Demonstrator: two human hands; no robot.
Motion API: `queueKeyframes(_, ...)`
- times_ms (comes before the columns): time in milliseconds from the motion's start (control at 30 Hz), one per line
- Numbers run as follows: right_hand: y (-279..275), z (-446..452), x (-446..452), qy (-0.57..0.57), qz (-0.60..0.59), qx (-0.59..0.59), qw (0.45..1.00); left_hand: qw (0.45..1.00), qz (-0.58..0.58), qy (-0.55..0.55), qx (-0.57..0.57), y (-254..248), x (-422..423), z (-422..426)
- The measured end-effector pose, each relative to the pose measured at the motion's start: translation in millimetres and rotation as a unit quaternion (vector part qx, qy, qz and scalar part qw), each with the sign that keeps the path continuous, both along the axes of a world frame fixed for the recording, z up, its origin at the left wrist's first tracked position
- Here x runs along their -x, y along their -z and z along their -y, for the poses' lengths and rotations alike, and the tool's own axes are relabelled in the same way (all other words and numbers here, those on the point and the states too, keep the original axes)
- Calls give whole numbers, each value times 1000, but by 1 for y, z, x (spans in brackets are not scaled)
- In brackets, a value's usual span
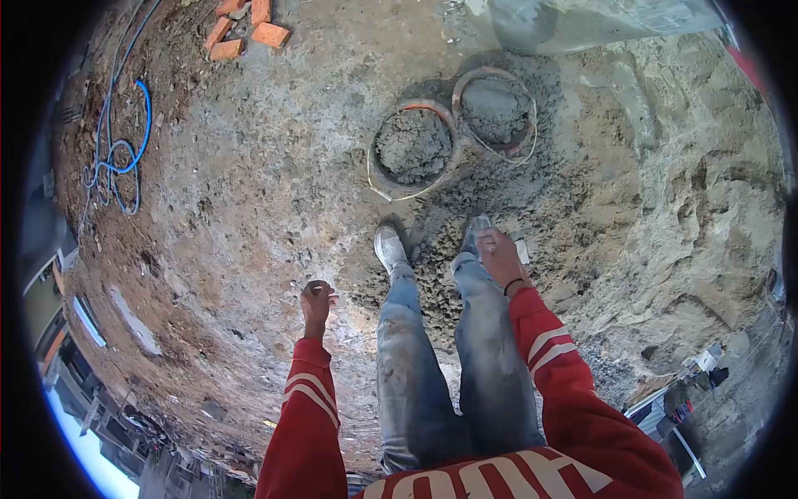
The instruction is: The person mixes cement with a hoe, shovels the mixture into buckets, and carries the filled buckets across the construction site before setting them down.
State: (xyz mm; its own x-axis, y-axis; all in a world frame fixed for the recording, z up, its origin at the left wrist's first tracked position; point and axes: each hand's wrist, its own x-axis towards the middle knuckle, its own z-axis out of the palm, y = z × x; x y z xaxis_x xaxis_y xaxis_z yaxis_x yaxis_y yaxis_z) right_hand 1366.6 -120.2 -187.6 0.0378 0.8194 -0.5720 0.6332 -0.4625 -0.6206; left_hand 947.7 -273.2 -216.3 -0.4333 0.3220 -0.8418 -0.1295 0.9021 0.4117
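Note:
Two round buckets stand together on the ground, both full of wet grey mortar: one [413, 147] at centre, the other [497, 114] touching it up and to the right. Thin wire handles hang at their rims. My right hand [501, 259] is closed in front of my right shoe, with a small pale object [522, 251] beside it; what it grips is hidden. Lower left, my left hand [317, 303] has its fingers curled, with a small whitish bit at the fingertips that is too small to name. Neither hand touches the buckets.
Loose mortar [436, 274] lies around my shoes. Orange bricks [271, 34] are at the top left, near a coiled blue hose [148, 125]. A heap of sand [706, 208] spreads along the right. At the top right is a grey sheet-like surface [598, 21].

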Motion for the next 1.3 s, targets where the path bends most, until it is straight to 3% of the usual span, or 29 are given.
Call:
queueKeyframes(133, 66, -46, -22, 103, -37, 52, 993, 998, 13, 52, -28, 37, -16, -109)
queueKeyframes(267, 206, -61, -97, 250, -86, 199, 944, 992, -27, 127, 13, 100, -52, -188)
queueKeyframes(300, 199, -75, -105, 349, -185, 210, 895, 984, -86, 157, 19, 121, -65, -201)
queueKeyframes(333, 195, -95, -111, 354, -179, 213, 893, 971, -144, 188, 22, 142, -80, -212)
queueKeyframes(400, 165, -154, -98, 524, -169, 215, 807, 972, -153, 180, 15, 181, -99, -220)
queueKeyframes(433, 170, -168, -104, 527, -162, 221, 805, 980, -127, 150, 34, 192, -107, -226)
queueKeyframes(500, 173, -191, -110, 593, -227, 207, 744, 986, -102, 117, 60, 191, -123, -227)
queueKeyframes(533, 169, -197, -106, 593, -227, 210, 744, 992, -99, 47, 65, 182, -137, -227)
queueKeyframes(600, 160, -212, -88, 661, -348, 84, 659, 989, -98, -94, 65, 153, -163, -238)
queueKeyframes(633, 160, -216, -84, 639, -428, 71, 635, 981, -17, -194, 10, 138, -175, -242)
queueKeyframes(667, 157, -225, -78, 638, -432, 71, 634, 954, 66, -289, -47, 128, -186, -247)
queueKeyframes(700, 151, -239, -69, 607, -468, 54, 640, 954, 65, -288, -51, 119, -194, -258)
queueKeyframes(733, 147, -253, -60, 575, -502, 35, 645, 934, 137, -314, -102, 111, -203, -270)
queueKeyframes(767, 117, -284, -41, 647, -438, 22, 624, 905, 211, -336, -151, 105, -211, -279)
queueKeyframes(800, 122, -297, -36, 645, -440, 19, 625, 904, 213, -336, -155, 103, -218, -289)
queueKeyframes(867, 129, -320, -29, 640, -520, 27, 565, 871, 194, -442, -91, 105, -230, -312)
queueKeyframes(933, 121, -328, -24, 635, -510, 26, 580, 876, 180, -441, -81, 98, -236, -321)
queueKeyframes(1000, 127, -322, -30, 620, -496, 55, 605, 880, 272, -381, -82, 113, -225, -307)
queueKeyframes(1033, 130, -315, -32, 592, -489, 2, 641, 893, 254, -365, -68, 113, -223, -304)
queueKeyframes(1133, 149, -292, -54, 642, -458, 23, 615, 890, 277, -352, -80, 106, -203, -288)
queueKeyframes(1200, 171, -275, -79, 609, -483, 44, 628, 888, 285, -351, -83, 102, -199, -285)
queueKeyframes(1233, 164, -271, -76, 604, -467, 61, 643, 884, 297, -348, -92, 99, -201, -286)
queueKeyframes(1267, 85, -279, -46, 613, -425, 57, 663, 880, 301, -352, -106, 91, -199, -286)
queueKeyframes(1300, 55, -279, -39, 629, -399, 53, 665, 880, 292, -362, -94, 81, -195, -284)
